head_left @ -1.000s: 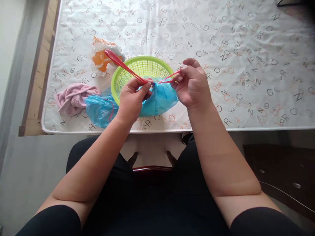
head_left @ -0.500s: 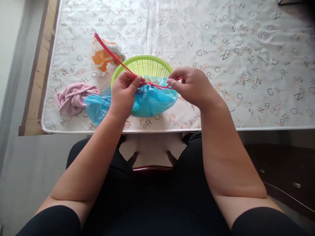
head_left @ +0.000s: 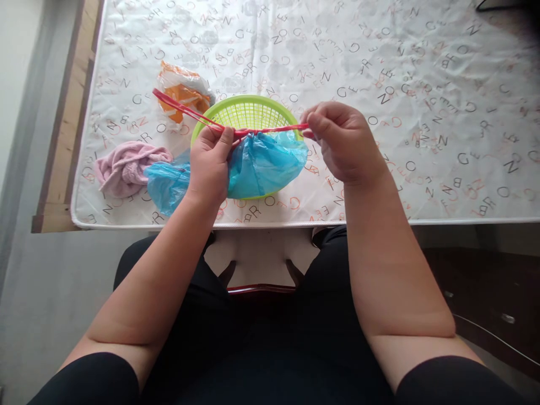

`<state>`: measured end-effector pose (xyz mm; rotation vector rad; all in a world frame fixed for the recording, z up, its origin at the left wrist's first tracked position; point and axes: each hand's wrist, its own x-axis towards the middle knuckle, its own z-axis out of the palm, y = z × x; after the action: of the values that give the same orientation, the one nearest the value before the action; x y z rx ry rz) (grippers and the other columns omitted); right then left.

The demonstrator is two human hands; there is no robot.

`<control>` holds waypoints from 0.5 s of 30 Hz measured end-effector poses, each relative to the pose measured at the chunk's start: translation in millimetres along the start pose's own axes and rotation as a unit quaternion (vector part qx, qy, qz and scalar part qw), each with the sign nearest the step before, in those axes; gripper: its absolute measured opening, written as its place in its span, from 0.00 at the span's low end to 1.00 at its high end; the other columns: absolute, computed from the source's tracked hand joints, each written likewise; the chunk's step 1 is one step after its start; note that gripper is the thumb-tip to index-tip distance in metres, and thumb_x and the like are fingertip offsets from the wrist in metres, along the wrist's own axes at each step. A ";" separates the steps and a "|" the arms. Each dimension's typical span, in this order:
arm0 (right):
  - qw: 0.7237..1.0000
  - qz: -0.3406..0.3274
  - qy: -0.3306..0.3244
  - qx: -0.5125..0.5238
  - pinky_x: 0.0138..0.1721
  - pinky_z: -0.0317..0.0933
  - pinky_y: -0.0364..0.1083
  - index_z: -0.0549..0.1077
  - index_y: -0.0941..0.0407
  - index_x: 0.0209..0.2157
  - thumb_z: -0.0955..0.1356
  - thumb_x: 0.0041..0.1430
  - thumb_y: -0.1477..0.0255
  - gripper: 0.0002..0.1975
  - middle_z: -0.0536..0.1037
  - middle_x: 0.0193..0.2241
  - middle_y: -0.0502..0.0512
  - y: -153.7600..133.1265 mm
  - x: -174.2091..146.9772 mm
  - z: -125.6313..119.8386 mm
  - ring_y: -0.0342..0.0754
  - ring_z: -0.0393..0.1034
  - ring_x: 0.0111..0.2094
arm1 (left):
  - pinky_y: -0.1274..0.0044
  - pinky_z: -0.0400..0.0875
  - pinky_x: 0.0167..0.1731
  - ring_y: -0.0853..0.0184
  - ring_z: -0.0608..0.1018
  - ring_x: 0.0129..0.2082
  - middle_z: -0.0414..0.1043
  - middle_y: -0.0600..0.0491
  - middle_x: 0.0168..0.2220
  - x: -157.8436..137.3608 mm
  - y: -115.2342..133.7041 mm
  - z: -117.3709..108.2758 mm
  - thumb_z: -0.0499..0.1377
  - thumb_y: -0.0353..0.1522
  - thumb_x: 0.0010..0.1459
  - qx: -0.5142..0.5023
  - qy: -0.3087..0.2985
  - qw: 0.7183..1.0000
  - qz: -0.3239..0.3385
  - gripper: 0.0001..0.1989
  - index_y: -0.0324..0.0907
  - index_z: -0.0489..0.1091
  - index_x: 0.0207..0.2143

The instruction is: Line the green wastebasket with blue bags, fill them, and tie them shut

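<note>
the red drawstring had just straightened, pinched by fingers of the left hand and right hand; the blue bag seemed cinched tighter, over the green basket by the near edge of the table.

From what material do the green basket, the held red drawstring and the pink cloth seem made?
Green basket: probably moulded plastic, smooth-looking, with an open grid.
Red drawstring: likely plastic film, shiny, in thin strips.
Pink cloth: soft fabric, perhaps terry, matte and fuzzy-looking.
</note>
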<state>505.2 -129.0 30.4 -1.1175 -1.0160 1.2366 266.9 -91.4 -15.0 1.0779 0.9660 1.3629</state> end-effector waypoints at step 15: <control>0.981 -0.032 0.161 0.100 0.25 0.61 0.49 0.57 0.48 0.27 0.69 0.60 0.34 0.34 0.51 0.20 0.46 26.3 21.2 13.5 0.47 0.57 0.22 | 0.70 0.80 0.57 0.62 0.86 0.51 0.85 0.52 0.42 -0.4 0.2 3.7 0.65 0.44 0.72 -0.048 0.020 0.999 0.014 0.14 0.46 0.71 0.37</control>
<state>488.9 -106.8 6.6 -1.0758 -0.6632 1.0397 270.4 -92.0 -13.9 0.9975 0.9077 1.4440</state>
